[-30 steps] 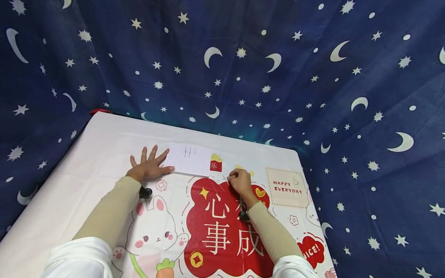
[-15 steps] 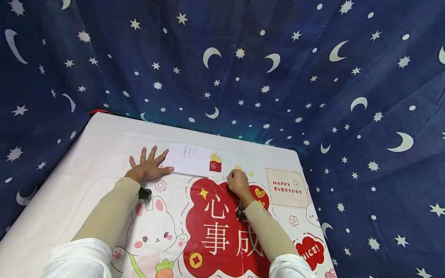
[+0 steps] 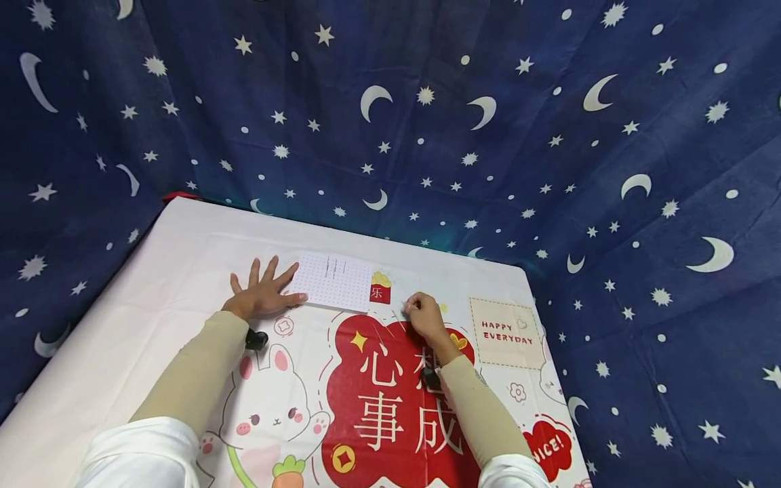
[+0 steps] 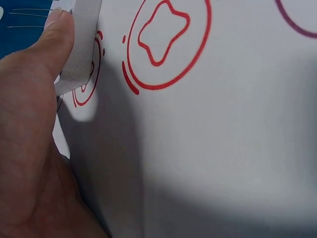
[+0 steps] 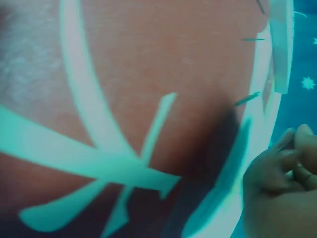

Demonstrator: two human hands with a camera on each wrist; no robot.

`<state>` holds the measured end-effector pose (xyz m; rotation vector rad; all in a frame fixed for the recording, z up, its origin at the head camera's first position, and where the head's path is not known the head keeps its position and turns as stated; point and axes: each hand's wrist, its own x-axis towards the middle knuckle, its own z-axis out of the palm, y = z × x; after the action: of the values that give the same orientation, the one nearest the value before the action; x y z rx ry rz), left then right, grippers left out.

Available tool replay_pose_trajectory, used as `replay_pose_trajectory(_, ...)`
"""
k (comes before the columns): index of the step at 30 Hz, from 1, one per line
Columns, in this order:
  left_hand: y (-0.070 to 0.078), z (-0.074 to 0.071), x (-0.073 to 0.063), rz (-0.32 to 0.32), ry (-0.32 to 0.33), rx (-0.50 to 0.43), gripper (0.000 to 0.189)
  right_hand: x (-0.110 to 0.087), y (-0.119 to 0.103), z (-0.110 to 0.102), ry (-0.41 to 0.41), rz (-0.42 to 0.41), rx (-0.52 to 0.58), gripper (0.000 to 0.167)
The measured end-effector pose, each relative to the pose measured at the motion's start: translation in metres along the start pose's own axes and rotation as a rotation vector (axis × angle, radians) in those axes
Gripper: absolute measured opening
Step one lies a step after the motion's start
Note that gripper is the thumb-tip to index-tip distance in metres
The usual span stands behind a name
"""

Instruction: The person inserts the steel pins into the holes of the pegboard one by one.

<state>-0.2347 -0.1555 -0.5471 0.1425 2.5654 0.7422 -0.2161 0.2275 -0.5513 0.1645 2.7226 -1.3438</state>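
A white board (image 3: 335,281) with a grid of small dots lies at the back of the table. Several thin needles (image 3: 334,267) stand upright from its far part; in the left wrist view, these needles (image 4: 28,14) show as fine pale lines. My left hand (image 3: 264,297) spreads its fingers at the board's left end, its thumb (image 4: 62,25) touching the board. Right of the board, my right hand (image 3: 425,315) has curled fingers, thumb and forefinger pinched together. In the right wrist view, a thin dark sliver (image 5: 286,146) shows between those fingertips, too small to tell clearly.
A white printed cloth (image 3: 189,264) with a rabbit, red shapes and lettering covers the table. Dark blue curtains (image 3: 390,122) with moons and stars hang behind and at both sides. A black wrist camera (image 3: 256,340) sits below my left hand.
My right hand has shifted slightly and turned, showing more of its pinched fingertips. The left hand and the board have stayed in place; the view has moved a little.
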Motion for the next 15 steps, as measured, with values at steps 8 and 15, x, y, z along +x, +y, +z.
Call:
replay_pose_trajectory(8,0.000,-0.001,-0.004,-0.004,0.014,0.009,0.098,0.003,-0.020,-0.005,-0.001,0.026,0.215,0.013)
replay_pose_trajectory(15,-0.003,0.004,-0.001,0.003,0.027,-0.006,0.100,0.005,-0.036,-0.001,-0.040,-0.069,0.279,0.021)
